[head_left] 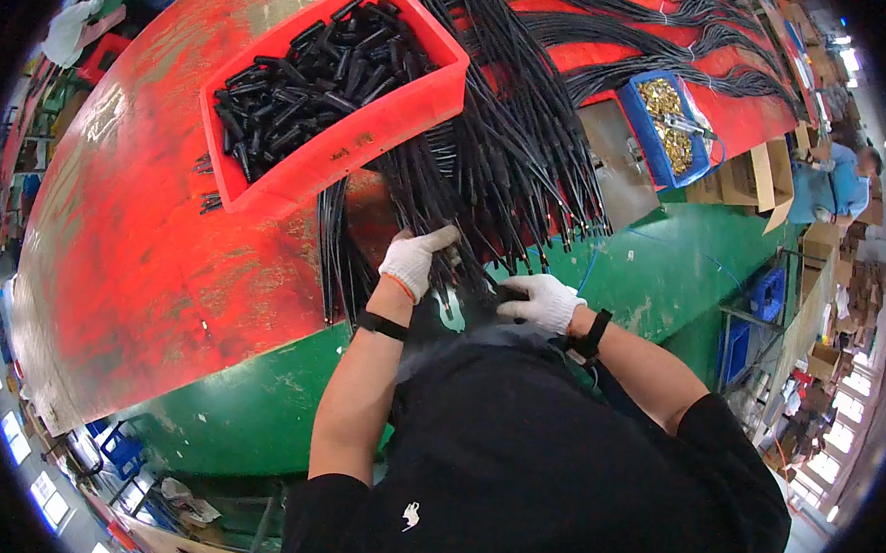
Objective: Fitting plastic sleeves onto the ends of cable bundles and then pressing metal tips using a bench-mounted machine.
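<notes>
Viewing remotely, I see my left hand (414, 260) at the black cables (519, 130) lying on the bench (143, 261), my right hand (545, 302) near their ends; whether either's fingers are clamped, I cannot tell.

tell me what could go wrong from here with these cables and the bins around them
1. The cables lie densely bunched by the left hand and right hand, so pulling one might tangle or drag others.
2. The red bin is full of loose black pieces; a bump could spill some onto the cables beside it.
3. A tool lies across the brass pieces in the blue tray; grabbing it carelessly may scatter them.
</notes>
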Demonstrator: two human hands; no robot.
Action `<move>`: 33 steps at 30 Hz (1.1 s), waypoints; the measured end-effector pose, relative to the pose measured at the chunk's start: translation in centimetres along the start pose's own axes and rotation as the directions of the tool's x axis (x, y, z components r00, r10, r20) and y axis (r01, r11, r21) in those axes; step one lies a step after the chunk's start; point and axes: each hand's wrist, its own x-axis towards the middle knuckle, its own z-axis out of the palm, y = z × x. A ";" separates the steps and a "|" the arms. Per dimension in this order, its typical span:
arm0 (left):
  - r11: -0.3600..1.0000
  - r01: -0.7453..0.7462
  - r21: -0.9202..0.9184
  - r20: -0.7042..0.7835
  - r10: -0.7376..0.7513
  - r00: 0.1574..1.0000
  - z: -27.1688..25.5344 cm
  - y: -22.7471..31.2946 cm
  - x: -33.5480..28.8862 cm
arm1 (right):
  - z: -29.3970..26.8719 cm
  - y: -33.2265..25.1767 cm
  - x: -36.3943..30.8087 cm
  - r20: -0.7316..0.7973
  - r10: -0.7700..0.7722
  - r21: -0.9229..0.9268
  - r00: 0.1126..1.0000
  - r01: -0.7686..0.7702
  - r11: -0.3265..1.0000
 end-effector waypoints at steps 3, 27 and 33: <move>1.000 0.007 -0.021 -0.045 -0.008 0.999 0.4 0.9 -1.0 | -0.2 -3.0 2.8 -0.059 -0.048 0.001 0.997 0.049 0.999; 0.994 -0.011 0.110 0.030 0.008 1.000 -7.6 4.3 -5.1 | -26.8 -14.5 1.1 0.226 0.212 -0.523 0.951 -0.065 0.850; 0.989 0.016 0.148 -0.009 -0.015 1.000 -8.1 4.7 -5.0 | -30.0 -22.9 6.0 -0.062 -0.141 -0.733 0.988 0.050 0.679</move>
